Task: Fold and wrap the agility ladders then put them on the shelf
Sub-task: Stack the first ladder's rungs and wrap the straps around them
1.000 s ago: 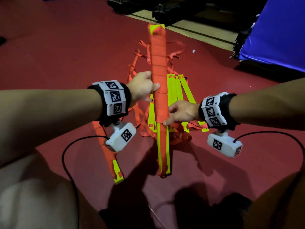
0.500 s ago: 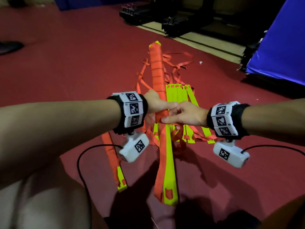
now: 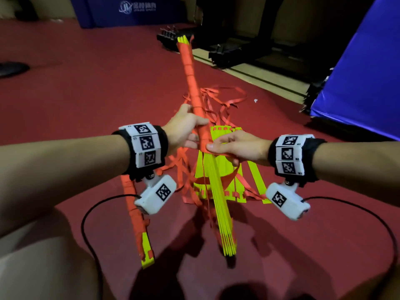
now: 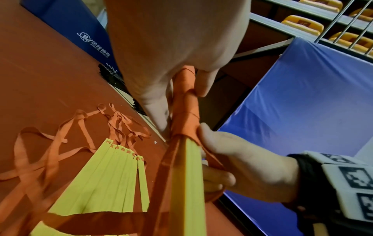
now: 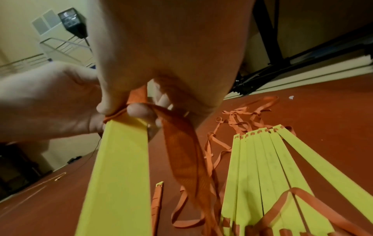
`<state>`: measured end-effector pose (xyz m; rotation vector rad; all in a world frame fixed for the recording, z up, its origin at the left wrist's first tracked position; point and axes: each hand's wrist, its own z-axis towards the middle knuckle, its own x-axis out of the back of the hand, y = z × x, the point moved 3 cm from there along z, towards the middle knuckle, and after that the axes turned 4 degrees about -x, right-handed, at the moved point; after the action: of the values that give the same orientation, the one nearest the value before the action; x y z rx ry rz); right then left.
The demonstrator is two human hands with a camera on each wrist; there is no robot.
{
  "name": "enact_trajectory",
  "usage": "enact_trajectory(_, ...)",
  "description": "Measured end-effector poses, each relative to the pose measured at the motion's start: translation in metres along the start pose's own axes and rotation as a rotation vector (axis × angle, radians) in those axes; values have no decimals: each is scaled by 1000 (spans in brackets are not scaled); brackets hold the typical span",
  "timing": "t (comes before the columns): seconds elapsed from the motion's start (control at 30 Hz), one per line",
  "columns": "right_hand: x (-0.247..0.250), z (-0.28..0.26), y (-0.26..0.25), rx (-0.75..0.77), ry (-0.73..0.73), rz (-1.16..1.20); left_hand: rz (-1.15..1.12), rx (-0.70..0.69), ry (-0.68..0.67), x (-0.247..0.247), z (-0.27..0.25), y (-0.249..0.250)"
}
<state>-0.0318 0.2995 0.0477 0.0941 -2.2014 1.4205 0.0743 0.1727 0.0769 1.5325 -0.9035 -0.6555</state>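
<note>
I hold a ladder bundle (image 3: pixel 218 198) of stacked yellow rungs up off the floor, its far half bound in orange strap (image 3: pixel 190 68). My left hand (image 3: pixel 190 128) grips the bound part (image 4: pixel 185 115). My right hand (image 3: pixel 214 146) pinches the strap at the edge of the binding, thumb on top (image 4: pixel 210 137), and a loose loop (image 5: pixel 181 151) hangs below it. Under the hands a second ladder lies on the red floor, its yellow rungs (image 3: pixel 249 169) fanned out among tangled orange straps (image 3: pixel 223 98). A third, bound bundle (image 3: pixel 138 217) lies on the floor to the left.
A blue mat (image 3: pixel 363 79) stands at the right. Black racks (image 3: pixel 227 53) and a blue banner (image 3: pixel 134 9) stand at the back. A dark shoe (image 3: pixel 13 69) lies far left. Black cables (image 3: pixel 91 234) run from both wrist cameras. My knees fill the bottom corners.
The bundle has turned so its rung edges face me and its far end points higher. My right hand has carried the strap up over the bundle beside my left hand.
</note>
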Motion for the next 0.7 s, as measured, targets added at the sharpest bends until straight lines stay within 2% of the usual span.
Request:
enact_trajectory(0.13, 9, 1, 6, -18, 221, -93, 163, -15, -54, -3, -3, 10)
enact_trajectory(0.23, 5, 0, 10, -6, 280, -95, 261, -7, -47, -7, -4, 14)
enact_trajectory(0.33, 3, -2, 3, 80, 326, -171, 435, -13, -5, -10, -6, 10)
enact_trajectory(0.43, 0, -7, -11, 190, 394, -335, 481, 32, 39, -13, -6, 1)
enact_trajectory(0.5, -2, -9, -17, 223, 382, -373, 436, 52, 81, -9, -5, -2)
enact_trajectory(0.7, -1, -5, -16, 181, 88, -40, 281, 29, 22, 6, -4, 0)
